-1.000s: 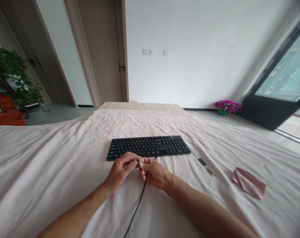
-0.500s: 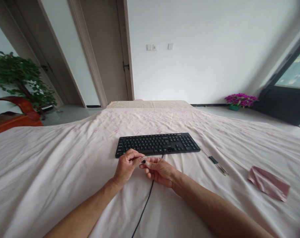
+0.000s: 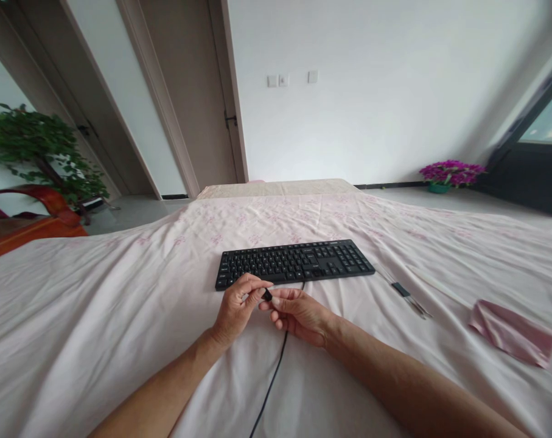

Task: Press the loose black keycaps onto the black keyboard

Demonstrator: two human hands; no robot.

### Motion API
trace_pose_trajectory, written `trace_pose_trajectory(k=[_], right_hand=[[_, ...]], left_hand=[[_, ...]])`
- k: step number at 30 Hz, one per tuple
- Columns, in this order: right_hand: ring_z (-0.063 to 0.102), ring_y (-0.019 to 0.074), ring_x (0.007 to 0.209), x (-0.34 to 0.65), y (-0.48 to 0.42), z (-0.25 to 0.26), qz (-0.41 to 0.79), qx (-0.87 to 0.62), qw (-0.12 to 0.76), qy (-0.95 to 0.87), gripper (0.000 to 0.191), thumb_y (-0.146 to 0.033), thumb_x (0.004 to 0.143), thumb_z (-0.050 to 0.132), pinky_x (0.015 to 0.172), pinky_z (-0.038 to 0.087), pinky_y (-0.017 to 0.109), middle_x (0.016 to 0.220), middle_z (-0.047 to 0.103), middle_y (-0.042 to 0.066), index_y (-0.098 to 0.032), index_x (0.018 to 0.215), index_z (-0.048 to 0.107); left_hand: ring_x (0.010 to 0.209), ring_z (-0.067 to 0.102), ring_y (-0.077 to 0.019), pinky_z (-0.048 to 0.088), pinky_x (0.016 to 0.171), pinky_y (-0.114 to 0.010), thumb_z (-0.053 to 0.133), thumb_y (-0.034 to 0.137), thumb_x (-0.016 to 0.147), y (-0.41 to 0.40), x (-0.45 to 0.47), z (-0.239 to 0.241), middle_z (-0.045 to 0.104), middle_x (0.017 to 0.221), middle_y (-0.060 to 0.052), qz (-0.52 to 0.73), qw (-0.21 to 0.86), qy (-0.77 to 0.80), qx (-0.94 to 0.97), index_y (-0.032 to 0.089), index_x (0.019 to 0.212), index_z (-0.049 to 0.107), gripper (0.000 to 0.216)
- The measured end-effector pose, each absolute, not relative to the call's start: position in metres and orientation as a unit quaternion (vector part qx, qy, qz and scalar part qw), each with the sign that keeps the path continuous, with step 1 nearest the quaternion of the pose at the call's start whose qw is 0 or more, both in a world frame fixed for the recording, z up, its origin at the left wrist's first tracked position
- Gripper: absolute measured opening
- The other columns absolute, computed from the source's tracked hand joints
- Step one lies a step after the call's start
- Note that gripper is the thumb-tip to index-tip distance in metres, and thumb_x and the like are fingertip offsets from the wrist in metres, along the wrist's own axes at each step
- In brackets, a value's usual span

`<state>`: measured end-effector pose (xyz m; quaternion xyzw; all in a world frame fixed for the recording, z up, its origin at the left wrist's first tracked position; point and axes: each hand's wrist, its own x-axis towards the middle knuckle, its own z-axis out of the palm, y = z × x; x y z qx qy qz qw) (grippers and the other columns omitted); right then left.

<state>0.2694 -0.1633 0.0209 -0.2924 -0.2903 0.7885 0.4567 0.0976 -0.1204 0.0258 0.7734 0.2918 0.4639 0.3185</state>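
My left hand (image 3: 238,307) and my right hand (image 3: 300,315) meet just in front of a black keyboard (image 3: 294,261). Between their fingertips is a small black keycap (image 3: 267,294). My left thumb and index finger pinch it from one side, my right thumb and fingers from the other, partly covering it. The keyboard lies flat on the bed sheet, its near edge partly behind my left hand. A black cable (image 3: 274,380) runs beneath my right hand toward me. Right of the keyboard lies a wire keycap puller (image 3: 400,289) with a black handle.
A pink cloth (image 3: 513,331) rests on the wrinkled, patterned sheet (image 3: 120,322) at the right. Beyond the bed stand a leafy plant (image 3: 33,140) and a wooden chair (image 3: 38,210) on the left, and a pot of purple flowers (image 3: 451,173) on the right.
The whole view has shifted slightly. More of the keycap shows between my fingertips, and it looks turned a little. Both hands keep their pinch.
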Motion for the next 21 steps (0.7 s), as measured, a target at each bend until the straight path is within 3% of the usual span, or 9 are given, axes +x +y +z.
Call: trace_pose_trajectory(k=[6, 11, 21], right_hand=[[0.062, 0.0076, 0.058, 0.2703, -0.1647, 0.0217, 0.796, -0.278, 0.448, -0.298, 0.022, -0.024, 0.079, 0.070, 0.054, 0.050, 0.018, 0.085, 0.071, 0.008, -0.009, 0.094, 0.066], [0.061, 0.0077, 0.054, 0.2734, -0.1635, 0.0208, 0.814, -0.284, 0.430, -0.269, 0.016, -0.023, 0.079, 0.070, 0.050, 0.047, 0.018, 0.076, 0.070, 0.005, -0.010, 0.084, 0.062], [0.061, 0.0087, 0.053, 0.2772, -0.1570, 0.0124, 0.843, -0.259, 0.381, -0.279, 0.026, -0.029, 0.086, 0.059, 0.046, 0.046, 0.018, 0.072, 0.069, 0.005, -0.006, 0.095, 0.065]], left_hand=[[0.084, 0.059, -0.0143, 0.046, 0.076, -0.024, 0.056, 0.025, 0.086, -0.1207, 0.0963, 0.0261, 0.062, 0.089, -0.004, 0.464, 0.324, 0.294, 0.770, 0.021, 0.096, 0.071, 0.018], [0.071, 0.063, -0.0123, 0.050, 0.066, -0.023, 0.058, 0.032, 0.085, -0.1207, 0.0985, 0.0225, 0.062, 0.091, -0.004, 0.441, 0.418, 0.309, 0.732, 0.019, 0.097, 0.070, 0.021], [0.066, 0.057, -0.0124, 0.043, 0.060, -0.021, 0.059, 0.040, 0.083, -0.1204, 0.0993, 0.0248, 0.063, 0.072, -0.003, 0.418, 0.428, 0.385, 0.703, 0.015, 0.085, 0.071, 0.028]])
